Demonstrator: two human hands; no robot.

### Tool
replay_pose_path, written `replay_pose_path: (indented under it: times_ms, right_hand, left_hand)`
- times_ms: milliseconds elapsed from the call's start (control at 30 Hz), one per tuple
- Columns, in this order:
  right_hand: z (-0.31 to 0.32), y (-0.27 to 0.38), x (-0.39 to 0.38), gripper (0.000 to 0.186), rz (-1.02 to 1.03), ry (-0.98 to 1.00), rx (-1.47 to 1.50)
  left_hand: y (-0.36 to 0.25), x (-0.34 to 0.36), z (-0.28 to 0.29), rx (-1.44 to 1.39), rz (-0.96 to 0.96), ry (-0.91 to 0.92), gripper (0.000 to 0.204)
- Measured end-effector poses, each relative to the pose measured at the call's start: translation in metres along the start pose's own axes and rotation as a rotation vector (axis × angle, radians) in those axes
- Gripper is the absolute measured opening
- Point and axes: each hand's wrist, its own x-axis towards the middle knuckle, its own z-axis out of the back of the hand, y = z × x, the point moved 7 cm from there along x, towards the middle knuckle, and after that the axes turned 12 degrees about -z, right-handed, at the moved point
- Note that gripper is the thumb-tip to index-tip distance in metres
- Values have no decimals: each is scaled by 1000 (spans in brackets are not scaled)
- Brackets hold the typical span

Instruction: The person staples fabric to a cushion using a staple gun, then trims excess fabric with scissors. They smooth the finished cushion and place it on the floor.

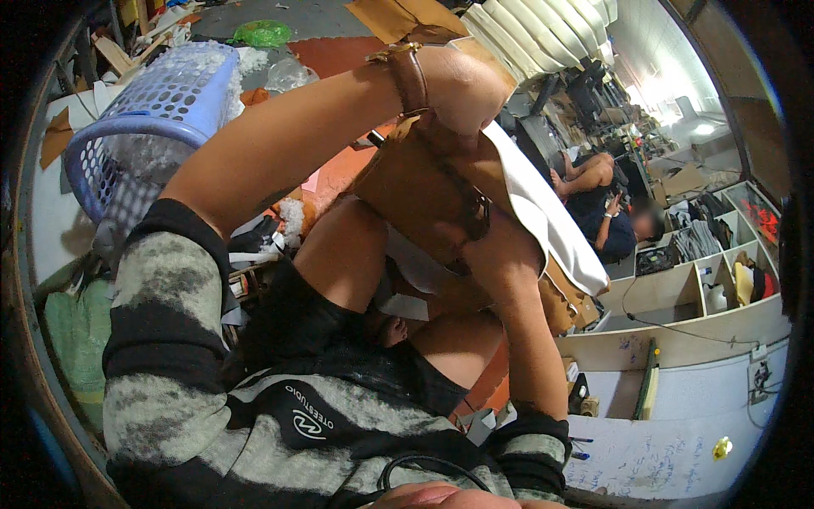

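A brown leather bag (409, 180) with a dark metal buckle is held up above my knees, its pale inner side or lining (555, 216) turned out along the right. My left hand (468, 95), with a brown strap on its wrist, bends over the upper edge and grips the leather; most of its fingers are hidden behind it. Lower down, my right hand (502, 253) is closed on the bag beside the buckle, its fingertips in shadow in a fold. A further brown leather part with metal fittings (566, 299) shows beyond my right wrist.
At the left stands a blue plastic basket (178, 85) with white fluffy stuffing. Cream padded pieces (538, 34) are stacked at the far side. A person (606, 208) sits at the right, near a white shelf unit (670, 310) with compartments. Scraps litter the floor.
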Motion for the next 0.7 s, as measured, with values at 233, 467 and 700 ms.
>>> replay_pose_path:
  times_ms: [233, 467, 700]
  right_hand:
    - [-6, -12, 6, 79, 5, -74, -113]
    - [3, 4, 4, 70, 144, -246, 7]
    - [3, 1, 8, 71, 140, -279, -87]
  left_hand:
    - [21, 4, -14, -212, -16, -145, 16]
    - [12, 6, -8, -78, -69, -118, 18]
    - [23, 8, -14, -232, 12, -127, 18]
